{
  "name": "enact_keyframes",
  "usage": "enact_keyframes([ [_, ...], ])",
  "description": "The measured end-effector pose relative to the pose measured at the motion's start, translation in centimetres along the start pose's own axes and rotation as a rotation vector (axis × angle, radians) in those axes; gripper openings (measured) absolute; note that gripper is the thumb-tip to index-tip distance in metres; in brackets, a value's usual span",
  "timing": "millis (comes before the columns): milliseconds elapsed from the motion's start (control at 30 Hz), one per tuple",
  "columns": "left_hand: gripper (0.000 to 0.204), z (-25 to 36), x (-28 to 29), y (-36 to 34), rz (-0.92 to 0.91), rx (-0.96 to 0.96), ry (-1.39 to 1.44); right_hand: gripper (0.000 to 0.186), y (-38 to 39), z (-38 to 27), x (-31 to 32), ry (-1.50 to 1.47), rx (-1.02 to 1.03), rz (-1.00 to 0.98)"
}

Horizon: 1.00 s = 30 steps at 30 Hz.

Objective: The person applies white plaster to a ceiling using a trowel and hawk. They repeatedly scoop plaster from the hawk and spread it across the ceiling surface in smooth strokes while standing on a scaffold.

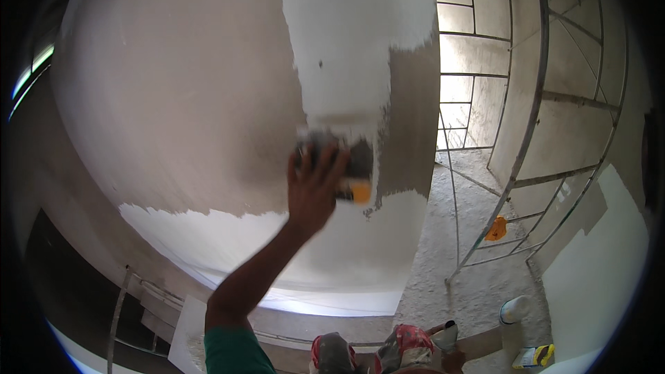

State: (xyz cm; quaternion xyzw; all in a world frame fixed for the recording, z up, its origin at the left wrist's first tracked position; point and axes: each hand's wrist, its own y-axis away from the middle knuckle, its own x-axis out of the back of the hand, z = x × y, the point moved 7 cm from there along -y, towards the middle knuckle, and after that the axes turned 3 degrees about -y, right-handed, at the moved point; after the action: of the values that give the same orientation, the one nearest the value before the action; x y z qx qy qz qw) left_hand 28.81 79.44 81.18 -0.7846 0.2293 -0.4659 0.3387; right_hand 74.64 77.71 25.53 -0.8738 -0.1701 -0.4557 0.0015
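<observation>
The left hand (313, 190), fingers parted and half-curled over a blurred dark-and-yellow tool (359, 161) low on the white strip (343, 41), would do best, I'd judge, pressing evenly and feathering towards the brown patch (410, 118) right of that strip.

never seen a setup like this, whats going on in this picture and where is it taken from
There's no machine here, just a person's bare hands. One wide fisheye camera, worn on the person's head, looks down, so straight edges bend. The left hand holds a blurred tool, dark grey with an orange-yellow part, up at a grey-brown wall partly covered in white coating. The right hand shows only slightly at the bottom, by a pale tool; its grip is unclear. Below are the person's shoes. To the right stand metal scaffolding and a white bucket.
</observation>
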Motion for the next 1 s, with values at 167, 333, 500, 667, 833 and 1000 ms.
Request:
enact_keyframes([
  [167,0.075,-7.2,14.5,-21.9,0.406,0.016,-0.117,0.034,2.0,-6.2,11.6,-0.098,-0.035,0.126],
  [333,0.078,-14.7,25.5,-38.4,0.595,0.0,-0.31,0.031,5.8,-9.6,17.2,-0.14,-0.062,0.158],
  [500,0.063,-17.0,32.2,-48.4,0.536,0.048,-0.264,0.029,8.8,-11.8,19.5,-0.188,-0.057,0.158],
  [667,0.064,-16.4,31.8,-50.3,0.414,0.07,-0.243,0.029,10.2,-12.1,20.9,-0.165,0.055,0.248],
  [833,0.064,-13.0,24.3,-43.0,0.312,0.063,-0.151,0.027,10.5,-12.9,23.9,-0.202,-0.13,0.208],
  [1000,0.079,-8.1,13.9,-29.3,0.279,0.025,-0.259,0.021,8.6,-11.5,23.7,-0.224,-0.084,0.139],
])
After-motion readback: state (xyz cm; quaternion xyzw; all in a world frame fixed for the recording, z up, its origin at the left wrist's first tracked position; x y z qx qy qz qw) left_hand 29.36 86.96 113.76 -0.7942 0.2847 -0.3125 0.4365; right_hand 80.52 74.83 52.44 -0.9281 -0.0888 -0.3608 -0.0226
